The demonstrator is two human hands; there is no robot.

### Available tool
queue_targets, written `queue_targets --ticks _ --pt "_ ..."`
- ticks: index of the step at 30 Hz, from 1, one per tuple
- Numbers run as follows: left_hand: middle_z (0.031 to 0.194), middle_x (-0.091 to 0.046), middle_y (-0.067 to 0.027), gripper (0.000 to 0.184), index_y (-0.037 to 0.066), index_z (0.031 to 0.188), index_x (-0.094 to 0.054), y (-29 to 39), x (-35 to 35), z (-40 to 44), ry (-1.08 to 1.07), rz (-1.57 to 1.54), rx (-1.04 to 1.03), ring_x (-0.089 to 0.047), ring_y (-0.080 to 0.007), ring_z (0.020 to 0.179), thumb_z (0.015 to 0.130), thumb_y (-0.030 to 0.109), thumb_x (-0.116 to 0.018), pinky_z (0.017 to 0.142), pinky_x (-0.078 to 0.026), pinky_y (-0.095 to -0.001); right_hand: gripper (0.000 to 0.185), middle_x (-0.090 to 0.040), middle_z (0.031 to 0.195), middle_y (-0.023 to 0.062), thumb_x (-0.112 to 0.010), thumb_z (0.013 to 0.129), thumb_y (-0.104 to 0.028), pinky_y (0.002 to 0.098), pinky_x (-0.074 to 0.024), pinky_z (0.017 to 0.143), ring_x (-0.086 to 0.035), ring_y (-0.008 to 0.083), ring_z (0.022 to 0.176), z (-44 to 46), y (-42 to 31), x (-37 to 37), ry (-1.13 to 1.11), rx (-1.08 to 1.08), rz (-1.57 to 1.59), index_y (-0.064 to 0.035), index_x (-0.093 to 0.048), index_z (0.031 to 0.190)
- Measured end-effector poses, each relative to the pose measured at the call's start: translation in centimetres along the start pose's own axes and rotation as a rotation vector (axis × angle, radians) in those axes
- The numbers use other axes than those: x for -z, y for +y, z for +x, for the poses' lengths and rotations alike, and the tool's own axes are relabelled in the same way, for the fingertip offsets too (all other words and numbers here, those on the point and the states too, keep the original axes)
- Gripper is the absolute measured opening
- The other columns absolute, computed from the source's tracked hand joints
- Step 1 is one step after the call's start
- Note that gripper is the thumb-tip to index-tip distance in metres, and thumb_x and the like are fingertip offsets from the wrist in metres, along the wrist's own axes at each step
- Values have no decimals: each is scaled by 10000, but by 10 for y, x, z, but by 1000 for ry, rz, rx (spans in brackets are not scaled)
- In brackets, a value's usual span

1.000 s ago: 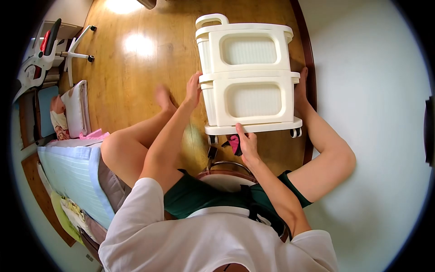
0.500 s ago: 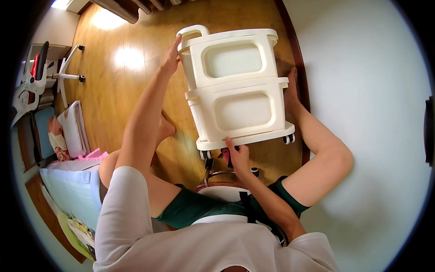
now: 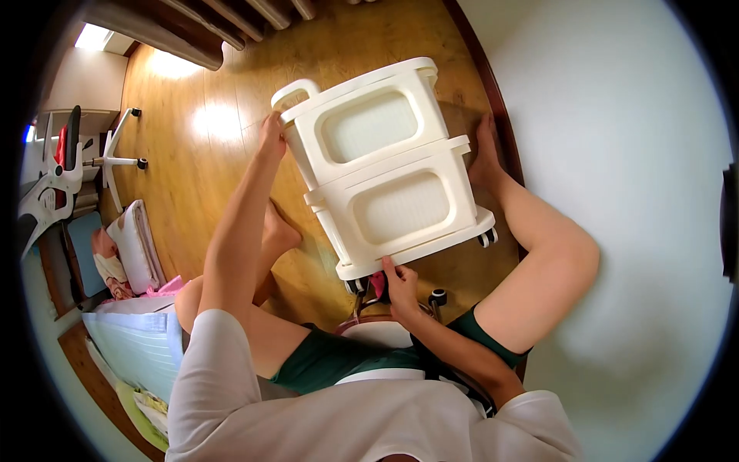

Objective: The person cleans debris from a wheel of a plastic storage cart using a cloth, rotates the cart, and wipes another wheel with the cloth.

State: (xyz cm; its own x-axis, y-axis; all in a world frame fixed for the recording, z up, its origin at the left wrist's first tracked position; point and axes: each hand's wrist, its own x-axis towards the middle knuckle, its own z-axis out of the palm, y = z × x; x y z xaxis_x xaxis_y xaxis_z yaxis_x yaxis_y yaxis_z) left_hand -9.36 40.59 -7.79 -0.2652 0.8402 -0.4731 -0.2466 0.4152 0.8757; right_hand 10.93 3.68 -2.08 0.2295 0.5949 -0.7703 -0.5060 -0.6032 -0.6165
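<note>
A white two-tier cart (image 3: 385,172) with recessed side panels and black casters lies tilted in front of me, its handle at the upper left. My left hand (image 3: 272,135) is closed on the cart's upper left edge, just below the handle. At the cart's base, my right hand (image 3: 400,286) has its thumb on the bottom rim and its fingers curled below. A small pink and black item (image 3: 378,285) shows beside the right fingers, partly hidden by them and the base.
A stool (image 3: 377,332) stands between my legs. A white wall (image 3: 616,115) is on the right. An office chair (image 3: 61,173), folded bedding (image 3: 137,246) and a light blue mat (image 3: 135,339) are on the left. Curtains (image 3: 185,35) hang at the top.
The cart has tilted counter-clockwise, with its top moving left. My left hand has moved from its middle to near the handle. My right hand has moved slightly down and left with the base.
</note>
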Motion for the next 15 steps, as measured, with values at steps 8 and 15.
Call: queue_targets --ticks 8,15 --pt "935 -582 -40 277 -1 1042 -585 4 46 -77 -255 340 -316 -539 -157 868 797 127 -598 773 -450 -283 498 -506 533 66 -570 910 -357 335 -364 509 -399 106 540 -15 -4 17 25 280 -380 74 -558 660" --pt "933 -601 -123 263 -11 1100 -548 11 70 -79 -367 1052 -594 -566 -196 833 846 54 -572 724 -453 -327 544 -471 522 109 -547 916 -393 359 -370 528 -383 142 539 -23 -13 27 26 237 -498 82 -533 651"
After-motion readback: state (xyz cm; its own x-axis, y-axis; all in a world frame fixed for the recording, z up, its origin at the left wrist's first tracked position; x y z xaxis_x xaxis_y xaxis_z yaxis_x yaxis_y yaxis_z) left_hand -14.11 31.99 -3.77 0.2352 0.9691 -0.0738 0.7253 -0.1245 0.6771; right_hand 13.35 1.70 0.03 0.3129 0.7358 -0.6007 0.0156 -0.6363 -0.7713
